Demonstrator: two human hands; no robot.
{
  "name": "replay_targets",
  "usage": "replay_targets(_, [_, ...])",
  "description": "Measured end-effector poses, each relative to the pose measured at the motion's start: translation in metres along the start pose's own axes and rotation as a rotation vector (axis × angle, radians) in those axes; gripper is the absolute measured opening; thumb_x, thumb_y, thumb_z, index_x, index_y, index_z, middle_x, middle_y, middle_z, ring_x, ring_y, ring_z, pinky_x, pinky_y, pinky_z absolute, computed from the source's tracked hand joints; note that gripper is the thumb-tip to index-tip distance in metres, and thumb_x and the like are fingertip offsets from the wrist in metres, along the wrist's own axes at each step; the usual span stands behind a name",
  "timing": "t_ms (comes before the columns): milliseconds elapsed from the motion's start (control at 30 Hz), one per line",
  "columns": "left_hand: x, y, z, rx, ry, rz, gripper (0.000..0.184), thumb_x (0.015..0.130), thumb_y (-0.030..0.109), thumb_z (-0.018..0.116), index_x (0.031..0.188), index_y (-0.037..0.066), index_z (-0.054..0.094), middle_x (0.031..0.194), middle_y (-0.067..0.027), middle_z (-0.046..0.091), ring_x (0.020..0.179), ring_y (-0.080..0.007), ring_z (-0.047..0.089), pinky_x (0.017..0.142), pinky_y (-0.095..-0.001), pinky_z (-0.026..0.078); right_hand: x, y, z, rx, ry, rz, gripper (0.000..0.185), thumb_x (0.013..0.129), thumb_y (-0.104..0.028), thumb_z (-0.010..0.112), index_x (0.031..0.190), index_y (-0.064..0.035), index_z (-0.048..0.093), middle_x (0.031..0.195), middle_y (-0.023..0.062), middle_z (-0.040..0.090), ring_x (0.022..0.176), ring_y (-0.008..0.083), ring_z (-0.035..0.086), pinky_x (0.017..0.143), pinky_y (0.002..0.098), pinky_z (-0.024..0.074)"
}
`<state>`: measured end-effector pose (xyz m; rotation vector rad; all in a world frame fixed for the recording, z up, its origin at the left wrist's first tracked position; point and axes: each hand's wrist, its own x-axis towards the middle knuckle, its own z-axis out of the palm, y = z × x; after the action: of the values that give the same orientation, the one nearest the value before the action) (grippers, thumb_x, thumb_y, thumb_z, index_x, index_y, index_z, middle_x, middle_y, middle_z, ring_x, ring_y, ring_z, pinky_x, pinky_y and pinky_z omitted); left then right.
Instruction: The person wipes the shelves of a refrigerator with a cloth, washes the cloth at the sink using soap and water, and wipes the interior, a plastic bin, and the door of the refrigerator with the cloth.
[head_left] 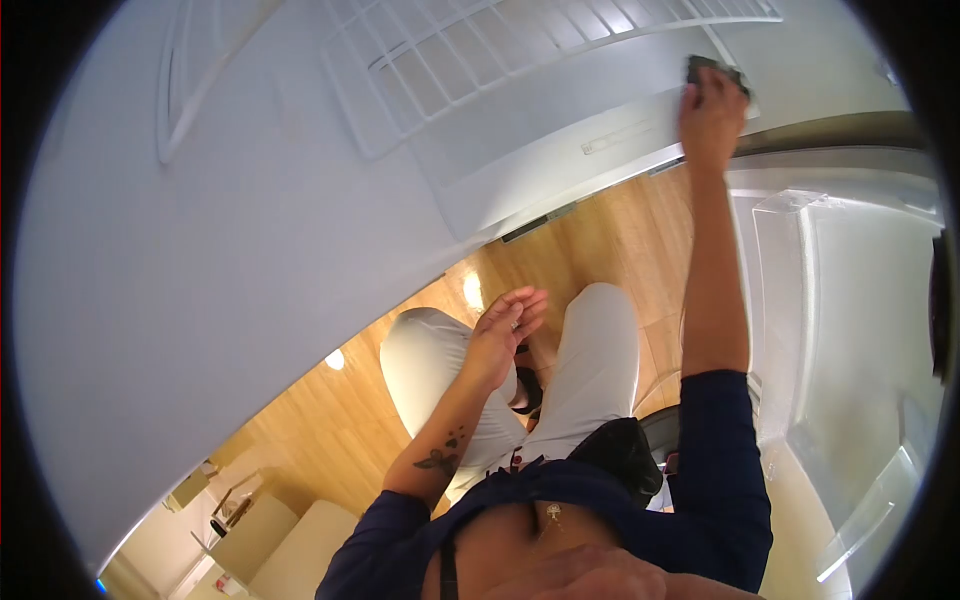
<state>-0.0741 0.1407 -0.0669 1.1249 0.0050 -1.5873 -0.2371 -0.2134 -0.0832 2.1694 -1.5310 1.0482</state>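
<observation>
My right hand (712,112) reaches forward, its fingers pressed over a dark sponge (704,68) against the white inner wall of an open fridge. Most of the sponge lies hidden under the fingers. Just left of it runs a white wire shelf (470,75). My left hand (505,322) hovers above my knees, with nothing visible in it. Its fingers are loosely stretched, and a ring shows on one of them.
The fridge's open door (865,300), with clear plastic shelf parts, stands at the right. A broad white panel (200,270) fills the left side. Wooden floor (330,430) lies below, and a pale cabinet (305,550) stands at the lower left.
</observation>
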Motion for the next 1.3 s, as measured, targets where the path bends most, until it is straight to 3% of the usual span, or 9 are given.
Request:
replay_targets(133, [-0.001,-0.005,0.000,-0.013,0.012,0.004,0.028,0.090,0.015,0.044,0.116,0.004,0.048,0.121,-0.0131,0.051,0.112,-0.0212,0.049,0.093,-0.0333,0.040,-0.046,-0.116,-0.029,0.664,-0.280,0.118,0.024,0.070,0.000,0.047,0.090,-0.0076,0.057,0.096,0.0089,0.055,0.089,0.0272,0.052,0.075,0.0405,0.0421])
replay_targets(333, [-0.018,-0.026,-0.008,-0.071,0.100,-0.067,0.029,0.089,0.012,0.045,0.117,0.005,0.046,0.117,-0.0121,0.052,0.110,-0.0225,0.050,0.092,-0.0342,0.041,-0.110,-0.171,-0.109,0.786,-0.490,-0.203,0.031,0.064,0.002,0.051,0.092,-0.0048,0.064,0.100,0.0072,0.056,0.095,0.0257,0.050,0.080,0.0363,0.0415])
replay_targets(400, [-0.022,-0.033,-0.016,-0.053,0.105,-0.132,0.032,0.090,0.014,0.046,0.121,0.007,0.041,0.118,-0.0104,0.050,0.107,-0.0196,0.050,0.090,-0.0317,0.041,-0.121,-0.165,-0.124,1.066,-1.371,-0.046,0.026,0.066,0.005,0.048,0.085,-0.0027,0.065,0.090,0.0067,0.059,0.085,0.0216,0.055,0.076,0.0305,0.0438])
replay_targets(667, [-0.033,-0.036,-0.023,-0.090,0.062,-0.101,0.031,0.089,0.012,0.045,0.119,0.006,0.043,0.115,-0.0107,0.053,0.108,-0.0222,0.051,0.092,-0.0359,0.041,-0.050,-0.211,-0.067,1.590,-0.728,0.794,0.028,0.079,0.002,0.044,0.101,0.0015,0.061,0.092,0.0099,0.063,0.082,0.0131,0.057,0.073,0.0256,0.0454])
replay_targets(800, [-0.037,-0.038,-0.026,-0.113,0.041,-0.090,0.030,0.089,0.015,0.046,0.118,0.007,0.043,0.115,-0.0102,0.051,0.106,-0.0197,0.050,0.090,-0.0325,0.040,-0.058,-0.269,-0.045,1.250,-0.427,0.305,0.024,0.078,-0.004,0.050,0.100,-0.0035,0.060,0.086,0.0123,0.059,0.081,0.0220,0.057,0.073,0.0267,0.0445])
replay_targets(1033, [-0.055,-0.057,-0.029,-0.005,-0.031,-0.322,0.032,0.088,0.017,0.049,0.117,0.005,0.042,0.110,-0.0074,0.053,0.104,-0.0191,0.050,0.093,-0.0353,0.039,-0.125,-0.199,-0.152,1.575,-0.760,0.419,0.028,0.070,0.005,0.047,0.092,-0.0009,0.062,0.089,0.0093,0.060,0.084,0.0199,0.057,0.077,0.0293,0.0438])
replay_targets(1133, [-0.053,-0.049,-0.021,0.004,-0.078,-0.345,0.026,0.089,0.017,0.048,0.113,0.008,0.045,0.110,-0.0069,0.053,0.106,-0.0166,0.050,0.092,-0.0316,0.039,-0.091,-0.196,-0.141,1.710,-0.844,0.955,0.029,0.070,0.004,0.041,0.090,0.0033,0.062,0.091,0.0084,0.062,0.086,0.0145,0.056,0.078,0.0254,0.0437])
replay_targets(1233, [-0.048,-0.041,-0.022,0.063,-0.077,-0.239,0.025,0.089,0.017,0.047,0.112,0.008,0.045,0.110,-0.0069,0.053,0.106,-0.0169,0.050,0.093,-0.0333,0.038,-0.051,-0.226,-0.083,1.917,-0.732,1.038,0.026,0.079,-0.006,0.047,0.100,0.0015,0.060,0.097,0.0100,0.060,0.087,0.0175,0.055,0.080,0.0254,0.0418])
replay_targets(1300, [-0.049,-0.039,-0.026,0.055,-0.091,-0.225,0.025,0.089,0.017,0.047,0.112,0.008,0.045,0.110,-0.0073,0.053,0.106,-0.0176,0.050,0.093,-0.0340,0.038,-0.041,-0.257,-0.073,1.572,-0.783,0.696,0.026,0.079,-0.009,0.050,0.102,-0.0023,0.060,0.100,0.0104,0.057,0.092,0.0215,0.053,0.085,0.0282,0.0397])
